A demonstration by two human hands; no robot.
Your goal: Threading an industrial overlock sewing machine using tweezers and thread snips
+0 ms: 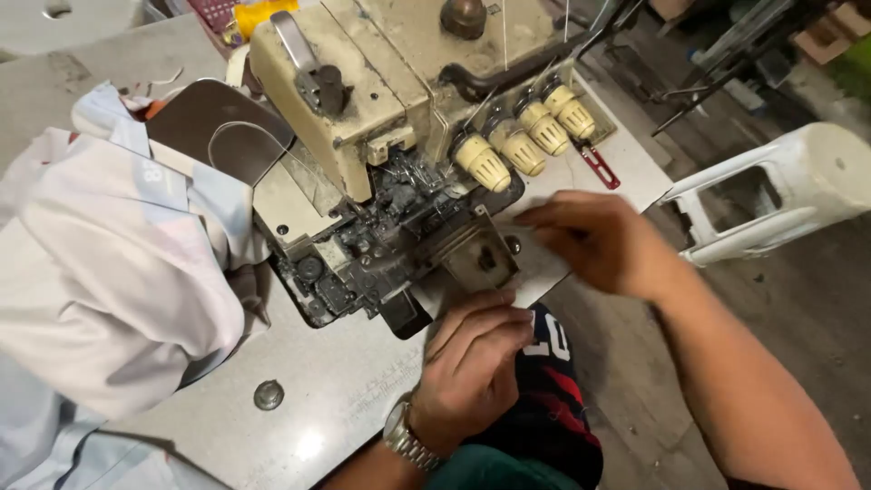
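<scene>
Hands working at overlock sewing machine (399,154) on grey table (318,408). Left hand (472,363) curling fingers, pinching dark printed fabric (544,381) at table edge. Right hand (594,240) lying flat, fingers extended, pressing beside presser plate. Pale cloth pile (109,263) lying left.

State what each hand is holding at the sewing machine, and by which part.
Both the left hand and the right hand rest on a pale fabric piece at its edges; whether they pinch it cannot be told.
</scene>
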